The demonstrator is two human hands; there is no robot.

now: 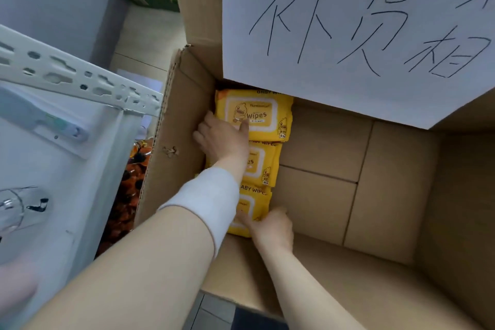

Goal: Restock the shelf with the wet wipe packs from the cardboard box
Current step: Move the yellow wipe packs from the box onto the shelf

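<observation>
The white shelf (61, 126) is standing at left, showing no wipes. In the cardboard box (348, 195), three yellow baby wipe packs (257, 112) are lying along its left wall. The left hand (223, 139) is gripping the farthest and the right hand (270, 225) is clasping the nearest. The box is looking mostly bare, so restocking is likely nearing its end. Pale floor (144, 32) is showing behind.

Three yellow wet wipe packs (263, 166) lie in a row along the left wall of the open cardboard box (321, 195). The left hand (222, 139) grips the far pack (257, 110), thumb on top; the right hand (272, 226) holds the near pack (246, 206). A white shelf (80, 78) stands left of the box.
</observation>
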